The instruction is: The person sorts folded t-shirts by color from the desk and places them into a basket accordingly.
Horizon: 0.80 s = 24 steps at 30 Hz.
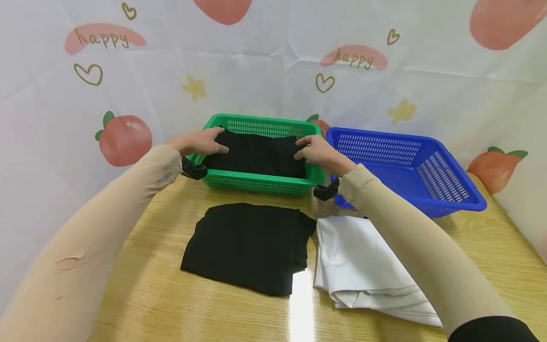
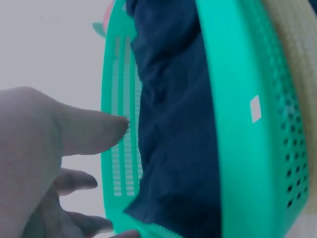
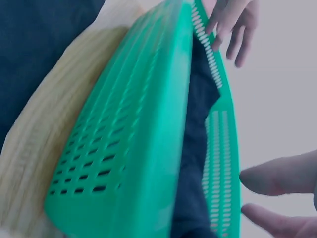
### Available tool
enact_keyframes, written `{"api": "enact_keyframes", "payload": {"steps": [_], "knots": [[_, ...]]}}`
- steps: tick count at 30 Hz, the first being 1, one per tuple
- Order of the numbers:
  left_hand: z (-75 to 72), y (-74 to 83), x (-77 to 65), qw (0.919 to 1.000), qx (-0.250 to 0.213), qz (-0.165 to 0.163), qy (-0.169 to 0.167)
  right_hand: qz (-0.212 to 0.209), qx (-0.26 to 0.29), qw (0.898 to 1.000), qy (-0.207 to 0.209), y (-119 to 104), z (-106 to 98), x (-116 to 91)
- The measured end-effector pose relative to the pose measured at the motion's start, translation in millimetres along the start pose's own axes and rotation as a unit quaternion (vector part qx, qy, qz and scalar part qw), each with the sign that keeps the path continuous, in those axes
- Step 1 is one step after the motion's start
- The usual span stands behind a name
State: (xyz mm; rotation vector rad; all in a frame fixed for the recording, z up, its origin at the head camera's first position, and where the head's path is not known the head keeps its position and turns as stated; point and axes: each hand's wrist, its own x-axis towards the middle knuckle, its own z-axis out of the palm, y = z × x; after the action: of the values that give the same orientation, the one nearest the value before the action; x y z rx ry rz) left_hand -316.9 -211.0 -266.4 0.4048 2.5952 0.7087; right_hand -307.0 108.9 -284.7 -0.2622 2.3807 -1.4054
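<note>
A folded black cloth (image 1: pixel 260 154) lies inside the green basket (image 1: pixel 256 184). My left hand (image 1: pixel 198 142) hovers at the basket's left end, thumb and fingers spread. In the left wrist view, a gap separates the thumb (image 2: pixel 94 131) from the dark cloth (image 2: pixel 176 129), and nothing is between the fingers. At the right end is my right hand (image 1: pixel 321 153), its fingers loosely bent near the cloth's corner. The right wrist view shows that hand's thumb (image 3: pixel 282 176) and a finger apart at the basket's far rim, holding nothing.
On the wooden table (image 1: pixel 145 285) in front of the green basket is another folded black cloth (image 1: pixel 248 247). Folded white cloth (image 1: pixel 363 261) lies to its right, partly under my right forearm. A blue basket (image 1: pixel 444 206) stands at the right. Behind hangs a printed white curtain (image 1: pixel 265 85).
</note>
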Motion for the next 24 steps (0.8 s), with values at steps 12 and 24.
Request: {"api": "enact_keyframes", "payload": {"steps": [12, 24], "knots": [[40.5, 31.1, -29.5, 0.9862, -0.022, 0.122, 0.109, -0.048, 0.076, 0.996, 0.017, -9, -10, -41], [73.2, 48.2, -68.2, 0.9498, -0.144, 0.225, 0.162, -0.085, 0.188, 0.978, 0.003, -1, -9, -93]]}}
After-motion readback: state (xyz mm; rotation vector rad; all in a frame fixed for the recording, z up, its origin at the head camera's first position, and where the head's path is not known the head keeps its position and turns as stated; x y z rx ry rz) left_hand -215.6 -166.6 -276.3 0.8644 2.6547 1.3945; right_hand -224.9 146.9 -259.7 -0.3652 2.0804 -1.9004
